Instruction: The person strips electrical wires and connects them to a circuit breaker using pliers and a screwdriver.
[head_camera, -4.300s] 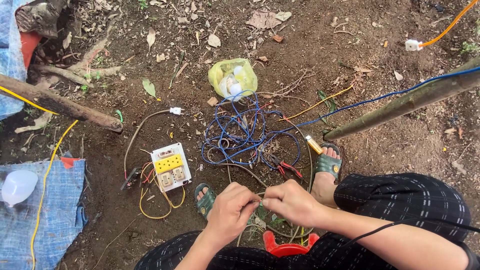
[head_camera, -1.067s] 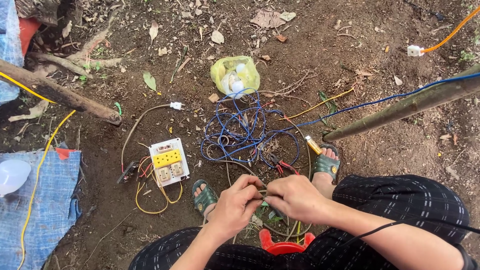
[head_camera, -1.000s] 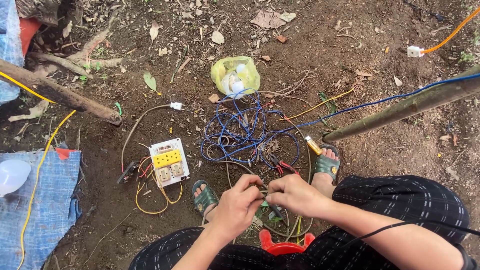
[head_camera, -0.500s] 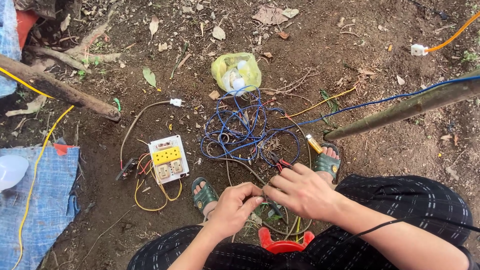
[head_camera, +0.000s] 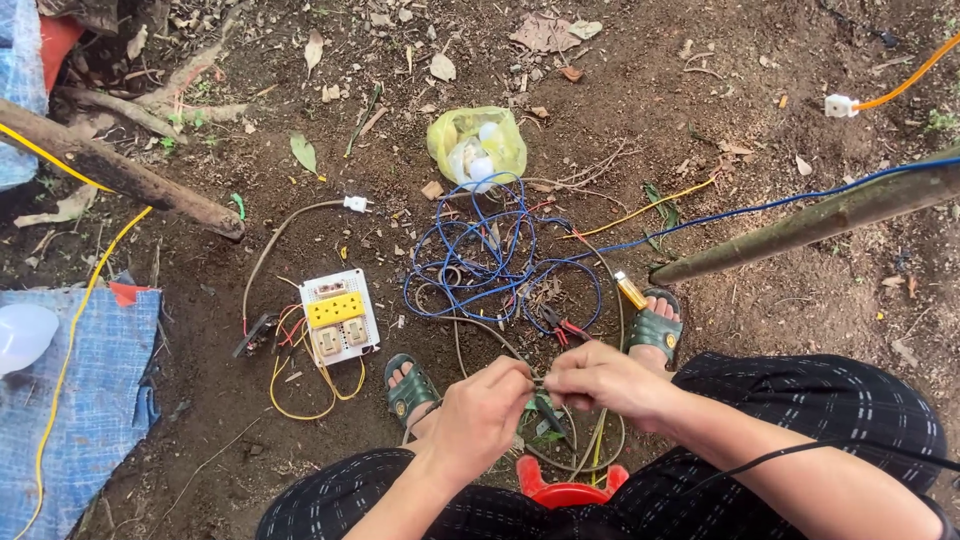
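Between both hands (head_camera: 545, 395): thin dark wire (head_camera: 540, 381)

Outdoor yard: bare dirt (head_camera: 760, 330), dry leaves (head_camera: 303, 152), branches (head_camera: 120, 172).

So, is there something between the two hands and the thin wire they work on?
Nothing visible. The left hand and right hand both pinch the thin wire directly, fingertips almost meeting, above the sandals.

Rough, matt dirt ground (head_camera: 760, 70); glossy plastic-coated blue wire (head_camera: 500, 260); crinkled shiny yellow plastic bag (head_camera: 478, 145); woven blue tarp (head_camera: 90, 400) at left; rough-barked wooden branch (head_camera: 120, 170).
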